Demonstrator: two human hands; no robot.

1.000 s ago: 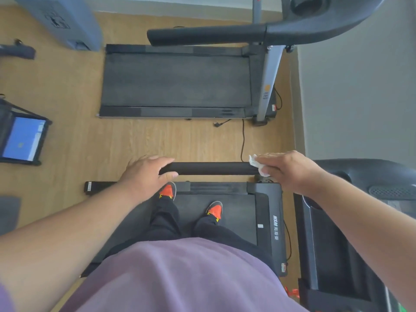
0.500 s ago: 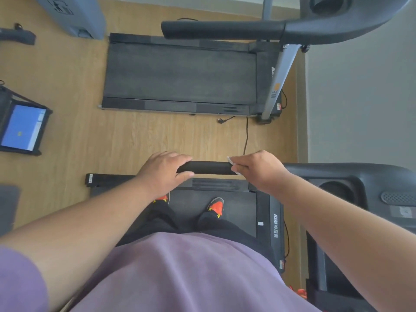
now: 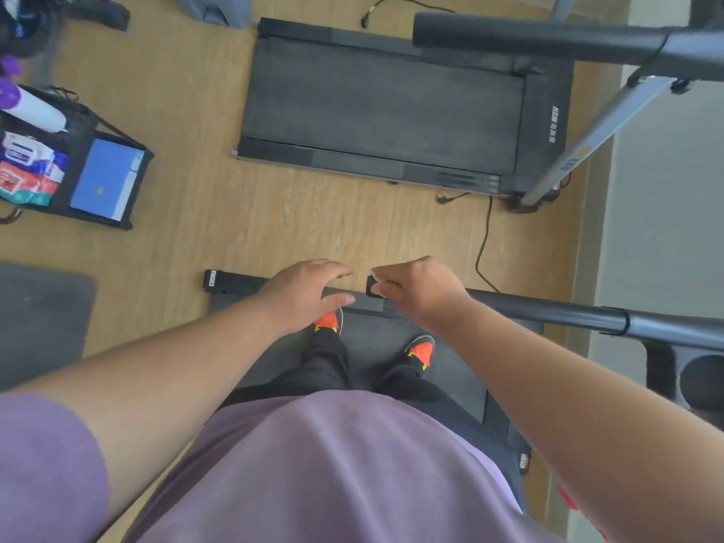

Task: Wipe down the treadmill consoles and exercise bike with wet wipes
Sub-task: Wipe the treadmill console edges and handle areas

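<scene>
Seen from above on the dark, matte treadmill deck [image 3: 376, 346]: right hand [image 3: 421, 290] curled round the free end of a smooth black tubular handrail [image 3: 548, 311], pinching a thin white wet wipe [image 3: 374, 275] against the bar's blunt tip, only a small crumpled corner of the wipe showing past the fingers. Left hand [image 3: 309, 291] just beside it, fingers straight and relaxed, thumb spread, holding nothing, hovering off the rail's end. Below, orange-and-black shoes [image 3: 331, 321] planted on the grainy belt, black trousers and a soft lilac shirt filling the lower frame. Beyond, on pale wood-grain plank flooring [image 3: 196, 229], a second treadmill [image 3: 384, 107] with a coarse grey rectangular belt, silver slanted upright and padded black rail, a thin black power cord [image 3: 484, 237] trailing beside it. At far left, a black mesh cart [image 3: 113, 127] carrying glossy wipe packets [image 3: 29, 170], a white cylindrical bottle and a flat blue rectangular screen.
</scene>
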